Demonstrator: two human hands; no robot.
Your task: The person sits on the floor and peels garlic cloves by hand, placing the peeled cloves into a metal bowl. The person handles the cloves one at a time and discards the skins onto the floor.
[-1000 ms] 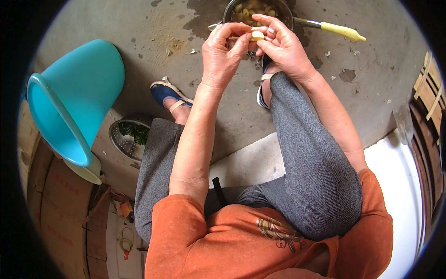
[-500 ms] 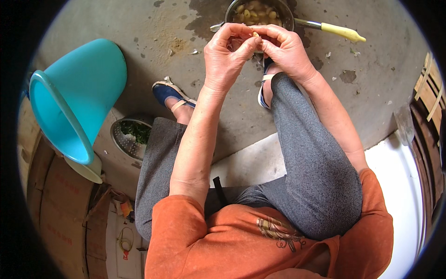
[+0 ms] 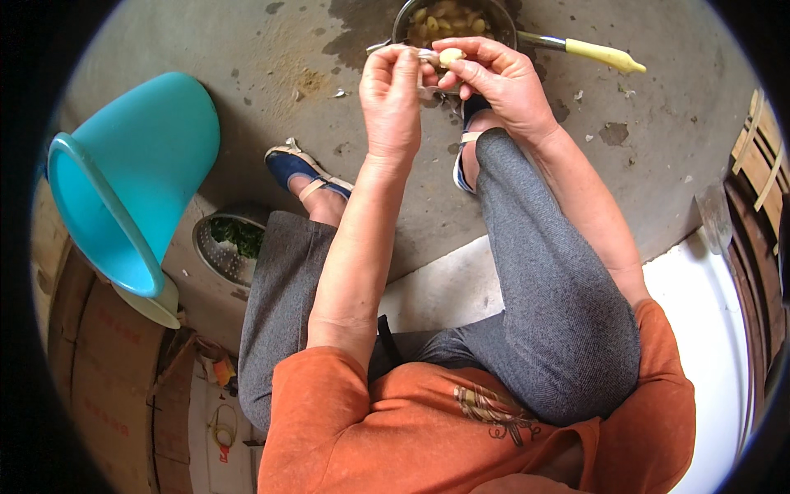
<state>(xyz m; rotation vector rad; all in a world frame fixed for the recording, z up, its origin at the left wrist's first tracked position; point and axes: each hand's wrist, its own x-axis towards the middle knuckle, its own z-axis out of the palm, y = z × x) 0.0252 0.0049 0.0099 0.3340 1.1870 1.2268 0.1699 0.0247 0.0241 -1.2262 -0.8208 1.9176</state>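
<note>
A pale peeled garlic clove [image 3: 451, 57] sits between the thumb and fingers of my right hand [image 3: 514, 90]. My left hand [image 3: 391, 107] is closed in a pinch on a thin whitish, purplish strip of garlic skin [image 3: 427, 56], which reaches toward the clove. Whether the strip still joins the clove I cannot tell. Both hands are raised close together just in front of a metal pan [image 3: 513, 31] with a yellow handle [image 3: 605, 56]. Several pale cloves [image 3: 448, 20] lie in brownish water inside the pan, whose near side is partly hidden by my fingers.
At the left stands a tall turquoise bucket [image 3: 160, 140], with a pale green rim [image 3: 152, 309] below it. A metal colander [image 3: 234, 265] with leafy greens [image 3: 239, 235] is beside my left knee. Skin scraps [image 3: 339, 93] and damp patches mark the concrete floor [image 3: 247, 49].
My hands, earlier pressed together around the clove, have drawn slightly apart. The clove now shows in my right fingers, and the strip of skin in my left. The view has shifted slightly.
</note>
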